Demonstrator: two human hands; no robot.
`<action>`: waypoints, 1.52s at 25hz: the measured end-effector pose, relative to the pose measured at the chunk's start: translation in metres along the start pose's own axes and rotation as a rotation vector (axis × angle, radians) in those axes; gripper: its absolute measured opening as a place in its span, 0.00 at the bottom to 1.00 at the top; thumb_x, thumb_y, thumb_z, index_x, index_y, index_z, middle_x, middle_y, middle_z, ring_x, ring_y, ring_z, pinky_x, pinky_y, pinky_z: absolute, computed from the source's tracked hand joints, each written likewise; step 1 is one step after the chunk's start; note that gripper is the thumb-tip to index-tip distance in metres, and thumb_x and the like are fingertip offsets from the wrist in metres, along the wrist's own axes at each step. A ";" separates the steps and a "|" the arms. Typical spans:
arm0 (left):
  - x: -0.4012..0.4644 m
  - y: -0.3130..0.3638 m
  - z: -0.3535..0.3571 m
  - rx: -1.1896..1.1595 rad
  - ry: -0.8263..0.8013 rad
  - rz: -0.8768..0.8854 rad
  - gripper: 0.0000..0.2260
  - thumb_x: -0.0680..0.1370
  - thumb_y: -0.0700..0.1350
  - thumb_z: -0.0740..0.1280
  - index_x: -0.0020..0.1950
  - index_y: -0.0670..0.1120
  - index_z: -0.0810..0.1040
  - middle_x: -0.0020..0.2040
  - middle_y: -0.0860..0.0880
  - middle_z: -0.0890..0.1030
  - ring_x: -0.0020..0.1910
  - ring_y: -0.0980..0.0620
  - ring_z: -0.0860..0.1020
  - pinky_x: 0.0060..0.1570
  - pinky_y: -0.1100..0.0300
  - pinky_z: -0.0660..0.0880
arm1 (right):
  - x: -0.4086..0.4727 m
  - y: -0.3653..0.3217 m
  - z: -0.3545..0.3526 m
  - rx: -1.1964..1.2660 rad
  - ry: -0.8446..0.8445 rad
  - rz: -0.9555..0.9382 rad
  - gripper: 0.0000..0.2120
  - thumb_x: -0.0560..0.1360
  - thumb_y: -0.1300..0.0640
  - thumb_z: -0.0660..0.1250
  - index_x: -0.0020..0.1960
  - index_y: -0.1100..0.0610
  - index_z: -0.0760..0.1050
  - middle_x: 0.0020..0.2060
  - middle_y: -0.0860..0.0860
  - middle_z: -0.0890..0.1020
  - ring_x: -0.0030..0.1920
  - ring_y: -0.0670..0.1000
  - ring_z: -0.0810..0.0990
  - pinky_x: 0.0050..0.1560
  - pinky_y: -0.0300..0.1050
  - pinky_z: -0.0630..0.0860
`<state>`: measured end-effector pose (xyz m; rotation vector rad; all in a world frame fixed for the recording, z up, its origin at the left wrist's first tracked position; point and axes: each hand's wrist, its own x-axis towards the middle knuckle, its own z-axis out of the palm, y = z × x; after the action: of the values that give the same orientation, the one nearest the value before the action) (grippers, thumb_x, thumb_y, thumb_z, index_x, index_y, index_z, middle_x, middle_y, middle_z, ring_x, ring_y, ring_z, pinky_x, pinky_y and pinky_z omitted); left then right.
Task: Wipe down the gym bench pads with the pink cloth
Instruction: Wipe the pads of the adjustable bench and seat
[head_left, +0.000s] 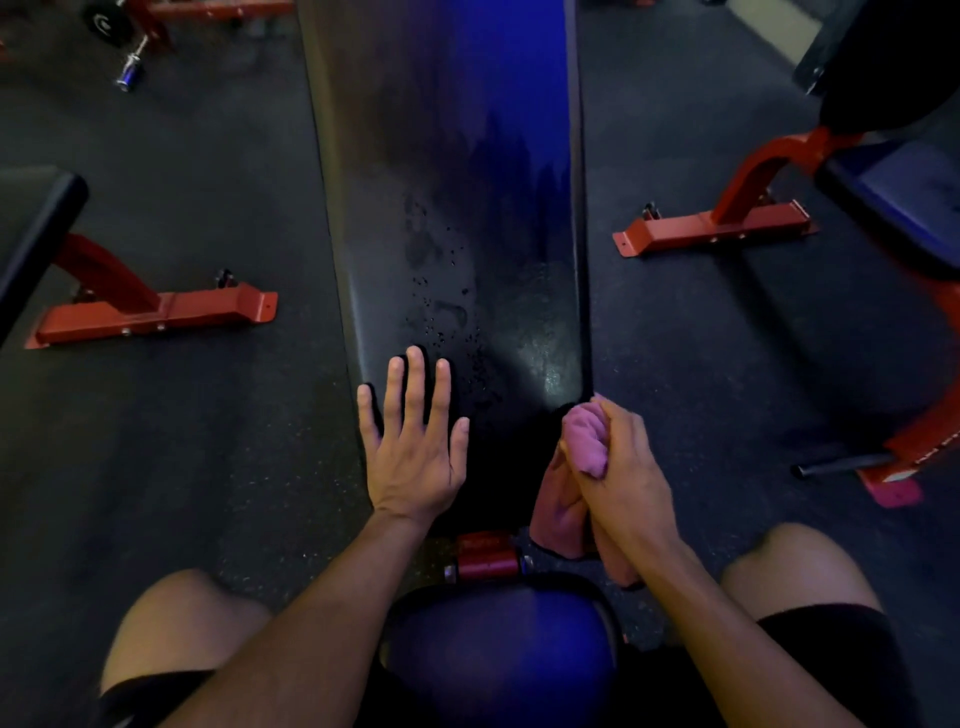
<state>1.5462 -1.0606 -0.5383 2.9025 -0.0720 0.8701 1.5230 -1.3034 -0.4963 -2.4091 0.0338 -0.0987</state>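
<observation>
- The long back pad (441, 182) is seen as black with a blue sheen along its right half, dotted with dark droplets.
- The cloth (584, 441) is shown in pink.
- The seat pad (498, 660) is rendered blue with a black rim.
- The neighbouring bench frames (156, 312) are painted red-orange.
- The floor (182, 467) is dark grey with pale speckles.
- The shorts (831, 639) are black.

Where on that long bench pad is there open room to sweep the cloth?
The long pad is bare beyond the left hand, droplets aside, up to its far end. Its near end is crowded: the left hand lies flat there, the right hand holds the pink cloth at the right corner.
</observation>
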 end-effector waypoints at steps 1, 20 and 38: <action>0.002 0.000 -0.002 -0.010 0.011 -0.010 0.27 0.86 0.56 0.54 0.84 0.48 0.61 0.85 0.44 0.58 0.84 0.44 0.56 0.80 0.37 0.54 | 0.002 -0.007 -0.012 -0.063 -0.014 0.017 0.30 0.75 0.57 0.69 0.73 0.45 0.63 0.66 0.48 0.73 0.59 0.57 0.80 0.51 0.55 0.78; 0.015 -0.035 -0.004 -0.096 0.026 0.120 0.26 0.85 0.51 0.54 0.84 0.46 0.61 0.84 0.46 0.59 0.84 0.48 0.57 0.81 0.39 0.54 | -0.027 0.040 0.052 -0.662 -0.146 -1.072 0.29 0.74 0.55 0.67 0.75 0.56 0.67 0.73 0.56 0.67 0.59 0.60 0.74 0.53 0.55 0.69; 0.014 -0.033 -0.007 -0.105 0.002 0.107 0.27 0.85 0.51 0.54 0.84 0.46 0.60 0.85 0.46 0.58 0.84 0.48 0.57 0.81 0.39 0.53 | -0.017 -0.004 0.027 -0.631 -0.252 -0.981 0.29 0.68 0.51 0.65 0.69 0.55 0.71 0.66 0.55 0.71 0.51 0.57 0.75 0.50 0.54 0.72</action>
<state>1.5568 -1.0270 -0.5281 2.8219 -0.2664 0.8582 1.5083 -1.2815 -0.5152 -2.7885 -1.4163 -0.2573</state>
